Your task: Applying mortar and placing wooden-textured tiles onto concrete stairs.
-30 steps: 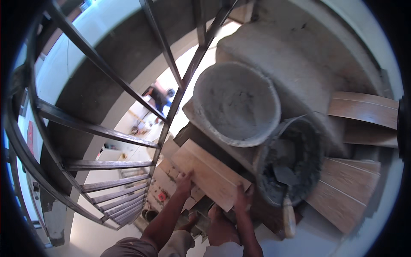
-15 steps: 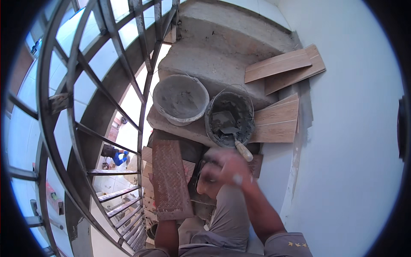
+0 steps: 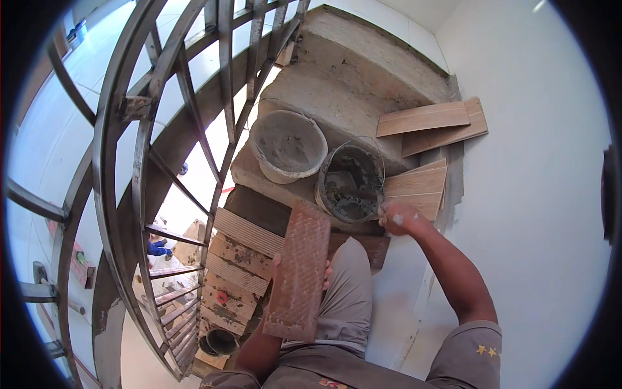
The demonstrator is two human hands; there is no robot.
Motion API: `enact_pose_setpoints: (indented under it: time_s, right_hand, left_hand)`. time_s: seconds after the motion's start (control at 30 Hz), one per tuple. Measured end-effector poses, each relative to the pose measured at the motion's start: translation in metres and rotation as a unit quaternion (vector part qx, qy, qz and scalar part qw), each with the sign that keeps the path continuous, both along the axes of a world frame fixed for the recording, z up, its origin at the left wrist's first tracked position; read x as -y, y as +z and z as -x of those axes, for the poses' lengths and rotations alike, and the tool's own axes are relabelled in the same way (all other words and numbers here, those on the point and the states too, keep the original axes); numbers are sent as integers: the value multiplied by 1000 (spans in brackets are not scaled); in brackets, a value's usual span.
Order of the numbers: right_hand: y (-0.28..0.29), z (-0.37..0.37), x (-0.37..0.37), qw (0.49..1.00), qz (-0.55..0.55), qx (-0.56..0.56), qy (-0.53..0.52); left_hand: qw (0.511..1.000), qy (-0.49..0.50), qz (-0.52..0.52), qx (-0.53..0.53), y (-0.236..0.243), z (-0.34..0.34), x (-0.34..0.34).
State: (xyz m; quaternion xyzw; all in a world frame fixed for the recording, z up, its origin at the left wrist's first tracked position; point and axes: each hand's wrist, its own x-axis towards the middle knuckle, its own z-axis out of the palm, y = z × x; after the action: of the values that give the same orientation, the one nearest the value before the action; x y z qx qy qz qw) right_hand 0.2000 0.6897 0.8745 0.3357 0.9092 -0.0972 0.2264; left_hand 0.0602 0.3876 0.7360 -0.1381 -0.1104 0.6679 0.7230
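Observation:
My left hand (image 3: 327, 275) supports a reddish-brown tile (image 3: 298, 272) from beneath, its fingers curled at both long edges. The tile's ridged back, smeared with a thin whitish film, faces up over my lap. My right hand (image 3: 396, 217) is closed at the right rim of a dark bucket (image 3: 324, 202), around a trowel's handle, which the fingers mostly hide. The trowel's blade (image 3: 367, 193) is down in the wet grey mortar (image 3: 346, 205). Left of that bucket stands a second, mortar-crusted bucket (image 3: 285, 174) with grey residue inside.
Wood-look tiles (image 3: 424, 122) lean on the bare concrete steps (image 3: 350, 84) by the white wall (image 3: 525, 162). A curved metal railing (image 3: 103, 162) runs along the left. Below, tiled steps (image 3: 243, 253) descend beside another bucket (image 3: 220, 342). Part of a person in blue (image 3: 157, 248) shows beyond the railing.
My right hand has moved right to the mortar bucket and taken hold of the trowel, whose handle was resting over the rim. The tile in my left hand has shifted right and tilted.

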Motion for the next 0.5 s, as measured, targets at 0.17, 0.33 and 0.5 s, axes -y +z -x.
enact_pose_setpoints:
  time_s: [0.17,0.33,0.5]
  right_hand:
    - [-40,-8,34,994,97,37,-22]
    - [-21,12,57,989,131,-41,-53]
    - [-21,25,37,867,378,-93,-310]
  left_hand:
    - [999,-10,-39,25,-23,-21,-32]
    - [999,0,-33,17,-22,-22,-34]
    - [998,-13,-30,51,-20,-22,-41]
